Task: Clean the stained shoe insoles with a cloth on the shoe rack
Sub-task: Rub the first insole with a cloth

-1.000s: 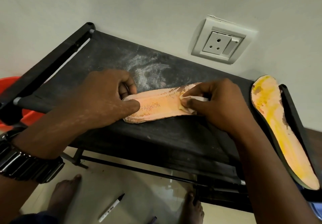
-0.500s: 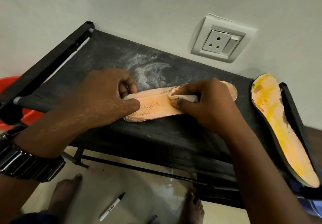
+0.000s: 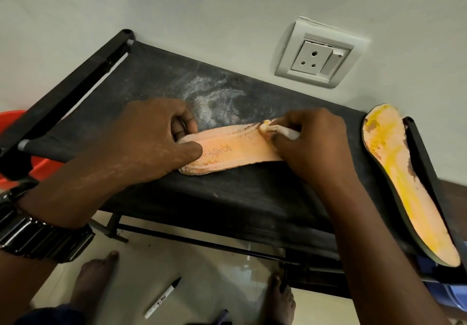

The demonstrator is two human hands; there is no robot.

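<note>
An orange insole (image 3: 235,149) stamped FASHION lies flat across the black fabric top of the shoe rack (image 3: 247,193). My left hand (image 3: 151,142) holds its heel end, thumb pressed on top and fingers curled at the far edge. My right hand (image 3: 310,142) pinches a small white cloth (image 3: 276,129) against the insole's far edge, where brown stains show; the hand hides the toe end. A second insole (image 3: 401,180), orange with yellow stains, leans on the rack's right rail.
The rack stands against a white wall with a socket plate (image 3: 317,58). An orange bucket (image 3: 15,127) sits behind the left rail. On the tiled floor below lie a white marker pen (image 3: 161,298) and my bare feet. A blue object (image 3: 444,281) shows at bottom right.
My right hand wiped the cloth left along the insole, then back right and up to its far edge. My left hand has kept its hold on the heel end.
</note>
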